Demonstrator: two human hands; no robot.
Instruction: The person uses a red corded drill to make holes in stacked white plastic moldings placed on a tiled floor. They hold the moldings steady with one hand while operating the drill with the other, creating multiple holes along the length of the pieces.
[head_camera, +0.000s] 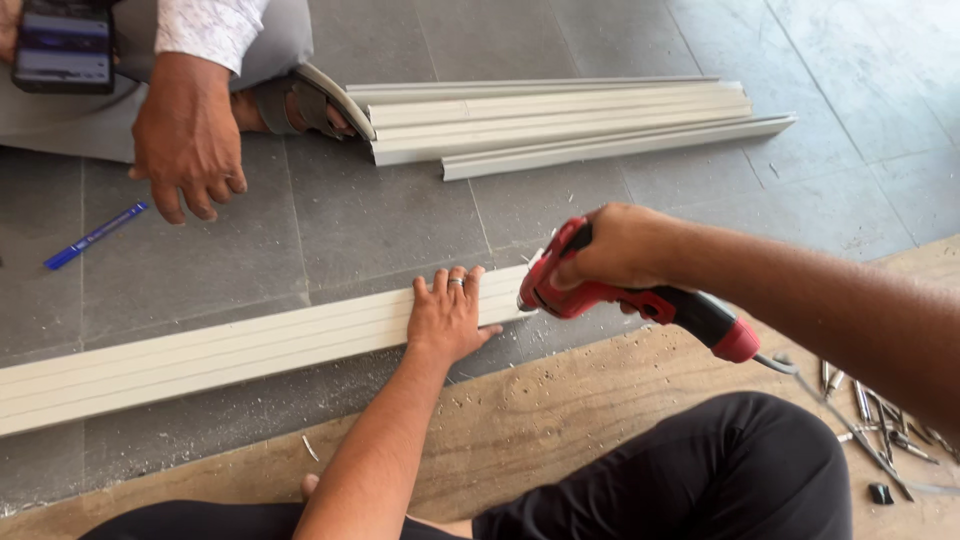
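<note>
A long cream ribbed profile (200, 355) lies across the grey floor. My left hand (447, 315), with a ring on one finger, presses flat on its right end. My right hand (620, 245) grips a red and black power drill (640, 298), its nose against the profile's right end. Small shavings lie scattered around that end.
A stack of cream profiles (560, 120) lies further back. Another person sits at top left, a hand (188, 140) hanging over the floor and a sandalled foot (310, 100) beside the stack. A blue pen (95, 235) lies at left. Loose screws and bits (880, 420) lie at right on brown board (560, 400).
</note>
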